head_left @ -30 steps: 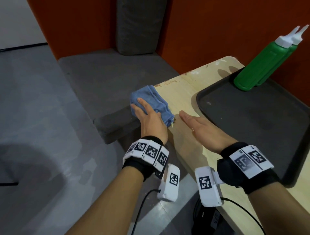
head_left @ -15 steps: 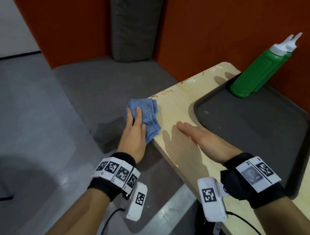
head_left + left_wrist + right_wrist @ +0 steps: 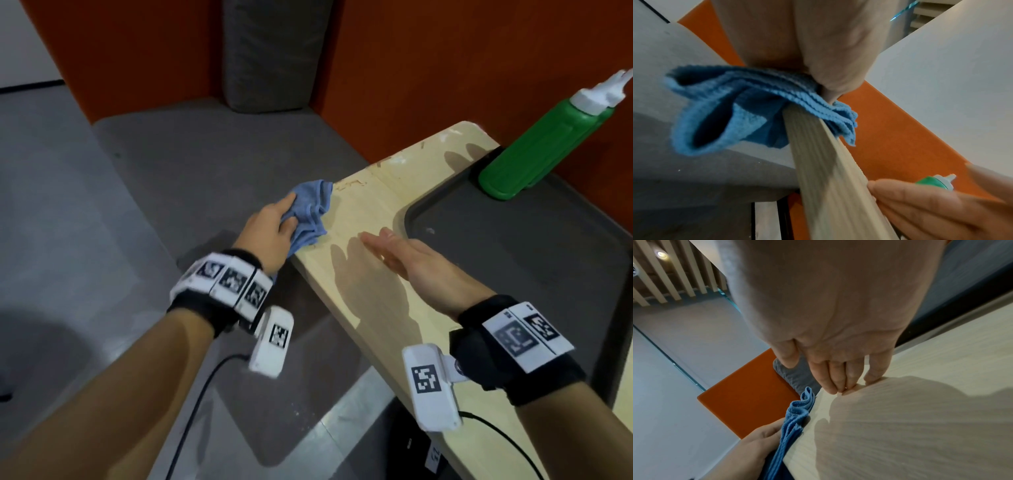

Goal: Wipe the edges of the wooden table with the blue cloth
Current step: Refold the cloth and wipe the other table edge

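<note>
The blue cloth (image 3: pixel 311 209) is bunched against the left edge of the light wooden table (image 3: pixel 363 301), about halfway along it. My left hand (image 3: pixel 274 229) grips the cloth from the side, index finger and thumb around its folds. In the left wrist view the cloth (image 3: pixel 725 113) wraps the table edge (image 3: pixel 828 178) under my palm, and my fingertips are hidden. My right hand (image 3: pixel 404 253) lies flat and open on the tabletop beside it, fingertips (image 3: pixel 838 386) touching the wood near the cloth (image 3: pixel 795 418).
A dark tray (image 3: pixel 513 257) covers the right part of the table, with two green squeeze bottles (image 3: pixel 534 150) at its far corner. A grey bench seat (image 3: pixel 205 164) and back cushion (image 3: pixel 274 51) stand left of the table against orange walls.
My left hand has slid the cloth off the tabletop onto the side of the left edge and pushed it farther along. My right hand has stayed flat on the table.
</note>
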Action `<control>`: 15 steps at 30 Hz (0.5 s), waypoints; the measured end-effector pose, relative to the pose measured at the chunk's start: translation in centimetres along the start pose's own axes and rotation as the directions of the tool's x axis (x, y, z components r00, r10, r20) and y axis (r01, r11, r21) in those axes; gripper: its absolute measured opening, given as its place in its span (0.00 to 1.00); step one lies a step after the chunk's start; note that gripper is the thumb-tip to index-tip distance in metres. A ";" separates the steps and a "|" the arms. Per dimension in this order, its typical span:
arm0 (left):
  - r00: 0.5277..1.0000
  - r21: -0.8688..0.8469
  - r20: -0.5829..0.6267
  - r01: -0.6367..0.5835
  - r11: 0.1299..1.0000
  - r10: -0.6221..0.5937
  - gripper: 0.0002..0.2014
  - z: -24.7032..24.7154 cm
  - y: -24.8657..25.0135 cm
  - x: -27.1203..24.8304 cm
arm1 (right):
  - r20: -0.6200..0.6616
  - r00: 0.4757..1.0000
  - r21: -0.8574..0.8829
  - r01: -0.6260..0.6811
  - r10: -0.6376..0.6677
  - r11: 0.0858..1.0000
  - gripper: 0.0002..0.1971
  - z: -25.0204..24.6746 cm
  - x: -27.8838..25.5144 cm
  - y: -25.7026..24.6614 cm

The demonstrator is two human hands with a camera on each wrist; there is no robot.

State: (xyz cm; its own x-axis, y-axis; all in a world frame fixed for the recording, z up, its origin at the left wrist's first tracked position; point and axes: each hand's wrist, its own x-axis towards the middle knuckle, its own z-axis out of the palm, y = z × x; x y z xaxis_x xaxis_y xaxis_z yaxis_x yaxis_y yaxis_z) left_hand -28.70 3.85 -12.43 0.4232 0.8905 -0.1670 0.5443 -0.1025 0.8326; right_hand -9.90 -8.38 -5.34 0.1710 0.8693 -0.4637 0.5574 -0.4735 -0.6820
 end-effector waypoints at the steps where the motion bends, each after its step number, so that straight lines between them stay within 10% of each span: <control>1: 1.000 -0.011 0.017 0.009 1.000 -0.009 0.24 -0.3 0.1 0.6 | 0.004 1.000 -0.008 0.003 -0.003 1.000 0.29 0.1 0.1 0.1; 15: 0.992 -0.060 0.092 -0.076 0.995 0.082 0.24 -1.1 0.2 1.4 | -0.025 0.998 0.063 -0.059 0.060 0.996 0.26 0.2 0.6 -1.5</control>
State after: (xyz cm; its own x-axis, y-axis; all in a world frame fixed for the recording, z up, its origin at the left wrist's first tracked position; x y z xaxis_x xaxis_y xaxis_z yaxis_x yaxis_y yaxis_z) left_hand -28.78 5.54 -11.94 0.5313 0.8344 -0.1465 0.4663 -0.1437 0.8729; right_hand -10.82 -7.21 -4.69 0.2249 0.8425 -0.4896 0.4939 -0.5317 -0.6881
